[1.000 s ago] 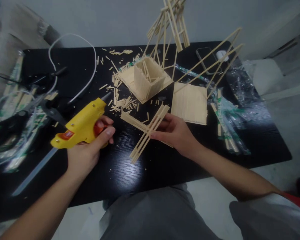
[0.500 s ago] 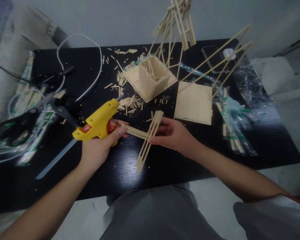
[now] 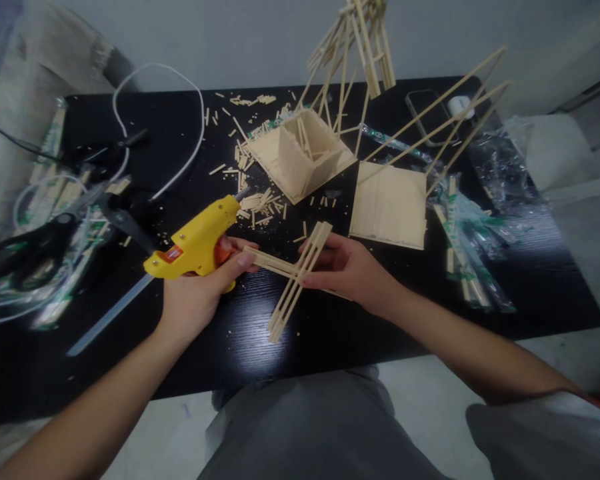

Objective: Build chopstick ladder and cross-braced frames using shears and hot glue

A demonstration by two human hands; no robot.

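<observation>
My left hand (image 3: 200, 293) is closed around a yellow hot glue gun (image 3: 199, 235), its nozzle pointing away to the upper right. A translucent glue stick (image 3: 111, 316) juts from the gun's rear. Thumb and fingertips of the same hand also pinch the left end of a cross made of thin wooden sticks (image 3: 286, 301). Near the middle of that cross, my right hand (image 3: 347, 270) grips it between thumb and fingers. Both hands hold it just above the black table (image 3: 330, 353). Part of its right arm is hidden behind my right hand.
Beyond my hands stand an open wooden box (image 3: 310, 160) on a square base and a flat wooden panel (image 3: 389, 205) with long sticks. Loose stick pieces (image 3: 260, 203) lie scattered. Black scissors (image 3: 35, 247), a white cable (image 3: 200, 120), wrapped sticks (image 3: 473, 267) and a phone (image 3: 427, 113) surround them.
The stick cross has tilted very slightly clockwise, its far end shifting a little to the right. Both hands keep their hold, and the glue gun stays nearly in place.
</observation>
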